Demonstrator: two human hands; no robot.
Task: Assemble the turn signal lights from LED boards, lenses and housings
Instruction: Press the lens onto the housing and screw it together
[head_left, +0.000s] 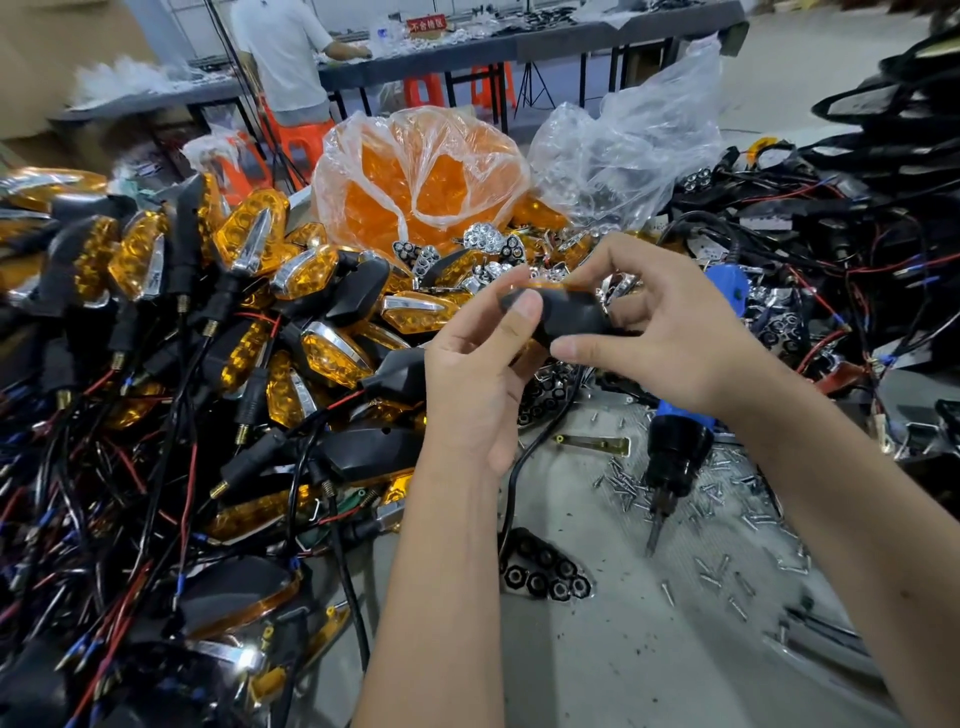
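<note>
Both hands hold one black turn signal housing (569, 317) above the table's middle, back side toward me. My left hand (478, 374) grips its left end with thumb on top. My right hand (660, 317) pinches its right end between thumb and fingers. A sliver of amber lens (545, 285) shows along the housing's far edge; its inside is hidden. A large heap of finished amber-and-black signals (249, 312) with wires fills the left. A clear bag of amber lenses (415, 182) sits behind, with chrome reflector pieces (483, 244) in front of it.
A blue-and-black electric screwdriver (675, 457) lies on the grey table at right among several loose screws (727, 519). A black reflector insert (545, 571) lies near my left forearm. Tangled black wire harnesses (857, 249) fill the right. A person stands at a far bench (467, 52).
</note>
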